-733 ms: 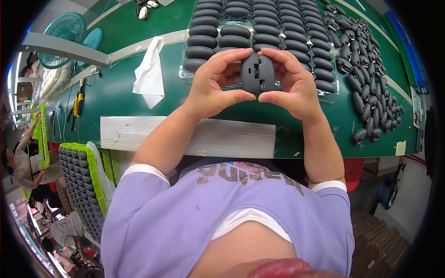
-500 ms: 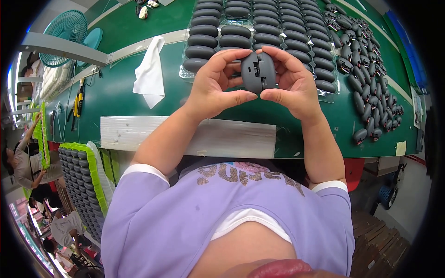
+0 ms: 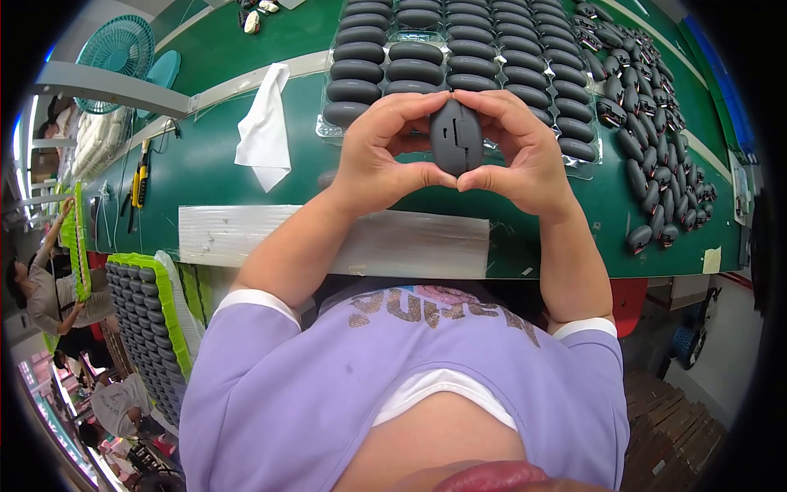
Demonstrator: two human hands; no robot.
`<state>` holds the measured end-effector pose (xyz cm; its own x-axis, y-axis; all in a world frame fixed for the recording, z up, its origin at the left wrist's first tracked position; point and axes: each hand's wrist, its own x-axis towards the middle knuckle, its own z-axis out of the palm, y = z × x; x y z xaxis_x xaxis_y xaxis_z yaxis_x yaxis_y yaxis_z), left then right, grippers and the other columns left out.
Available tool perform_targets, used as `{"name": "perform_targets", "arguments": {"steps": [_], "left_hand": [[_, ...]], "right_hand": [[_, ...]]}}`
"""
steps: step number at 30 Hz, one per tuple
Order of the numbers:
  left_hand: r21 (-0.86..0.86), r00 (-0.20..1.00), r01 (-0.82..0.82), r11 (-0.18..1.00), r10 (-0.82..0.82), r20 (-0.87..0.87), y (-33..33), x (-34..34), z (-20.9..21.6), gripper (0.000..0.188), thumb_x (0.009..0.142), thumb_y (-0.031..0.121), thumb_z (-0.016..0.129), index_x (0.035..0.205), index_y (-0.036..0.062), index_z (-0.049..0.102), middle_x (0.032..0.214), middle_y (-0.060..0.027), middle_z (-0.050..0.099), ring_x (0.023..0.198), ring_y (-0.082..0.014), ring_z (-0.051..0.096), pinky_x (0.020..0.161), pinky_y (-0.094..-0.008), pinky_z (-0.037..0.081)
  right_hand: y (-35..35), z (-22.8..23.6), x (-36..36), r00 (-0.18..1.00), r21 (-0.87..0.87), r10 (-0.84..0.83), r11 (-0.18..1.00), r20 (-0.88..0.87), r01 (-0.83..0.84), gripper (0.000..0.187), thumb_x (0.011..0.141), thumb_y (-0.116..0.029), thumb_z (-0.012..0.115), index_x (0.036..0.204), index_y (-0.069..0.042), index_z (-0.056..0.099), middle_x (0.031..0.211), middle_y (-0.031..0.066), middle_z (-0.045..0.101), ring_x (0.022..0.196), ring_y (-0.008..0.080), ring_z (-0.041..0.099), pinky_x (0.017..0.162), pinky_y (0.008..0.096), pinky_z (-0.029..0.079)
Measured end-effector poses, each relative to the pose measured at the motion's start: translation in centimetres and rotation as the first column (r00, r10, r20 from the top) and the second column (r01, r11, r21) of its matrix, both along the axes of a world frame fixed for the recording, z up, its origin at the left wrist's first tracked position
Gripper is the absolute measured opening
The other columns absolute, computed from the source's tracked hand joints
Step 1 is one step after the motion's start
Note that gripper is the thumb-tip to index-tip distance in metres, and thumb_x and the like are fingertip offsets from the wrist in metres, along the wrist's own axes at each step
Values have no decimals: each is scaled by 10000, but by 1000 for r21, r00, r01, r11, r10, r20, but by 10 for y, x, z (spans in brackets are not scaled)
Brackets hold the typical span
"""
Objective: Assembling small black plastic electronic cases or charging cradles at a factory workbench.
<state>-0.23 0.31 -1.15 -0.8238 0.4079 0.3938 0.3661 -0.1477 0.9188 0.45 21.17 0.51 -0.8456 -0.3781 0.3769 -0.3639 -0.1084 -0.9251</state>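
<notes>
A dark grey oval plastic case (image 3: 457,138) is held on edge over the bench between my two hands. A small port hole and a stepped seam show on the side turned up. My left hand (image 3: 379,156) grips its left side, fingertips on the far end and thumb on the near end. From the right, my right hand (image 3: 525,154) grips it the same way, and the two thumb tips almost meet. Rows of similar dark grey cases (image 3: 414,69) lie in clear plastic trays (image 3: 584,170) just beyond my hands.
More cases (image 3: 656,176), many with gaps, are piled loose at the right. At the left lie a white cloth (image 3: 265,131) and a yellow-black cutter (image 3: 143,176). A pale strip (image 3: 246,234) runs along the near edge of the green bench (image 3: 541,246). A green tray (image 3: 176,328) of cases stands lower left.
The wide opening between the two halves of the case has narrowed to a thin seam. My hands have drawn closer together around it, thumbs now nearly touching.
</notes>
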Motion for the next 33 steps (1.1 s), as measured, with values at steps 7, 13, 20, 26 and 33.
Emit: {"name": "perform_targets", "arguments": {"steps": [7,13,20,26,33], "left_hand": [[23,999,-4,1000,3,32,-1,-1,1,719,641,105,862,1283,40,544,1243,-86,508,1100,-186,575,934,-334,531],[172,997,-39,984,26,75,11,-3,-4,666,701,81,830,1268,9,487,1274,-112,497,1074,-182,577,926,-314,524],[201,950,-116,973,50,308,11,2,-4,475,810,16,723,1220,-7,484,1095,-99,557,839,-128,617,754,-255,541],[255,912,-61,965,-50,406,14,5,-4,432,793,-9,724,1165,-39,507,1139,-84,491,869,-138,619,753,-255,541],[-152,869,-357,922,268,-416,37,24,0,452,682,2,770,1077,29,551,1044,-130,518,847,-226,616,664,-275,558]], "right_hand": [[0,-4,-1,1000,9,-4,1000,-13,4,753,621,-20,839,1306,-3,526,1264,104,524,1131,195,556,973,325,485],[-6,-9,-2,971,-221,77,975,225,-26,578,755,7,751,1295,-11,545,1209,72,583,1038,150,587,926,278,492],[-8,-17,0,991,0,-110,994,72,110,445,818,-13,709,1230,9,542,1218,87,544,1067,155,549,879,267,498],[-15,-16,4,926,-474,64,871,371,130,424,897,-67,620,1281,7,457,1219,129,551,1100,187,545,982,334,430],[-31,-14,7,696,-561,71,654,714,508,404,999,-417,422,972,-32,543,912,106,586,844,215,593,786,362,511]]}}
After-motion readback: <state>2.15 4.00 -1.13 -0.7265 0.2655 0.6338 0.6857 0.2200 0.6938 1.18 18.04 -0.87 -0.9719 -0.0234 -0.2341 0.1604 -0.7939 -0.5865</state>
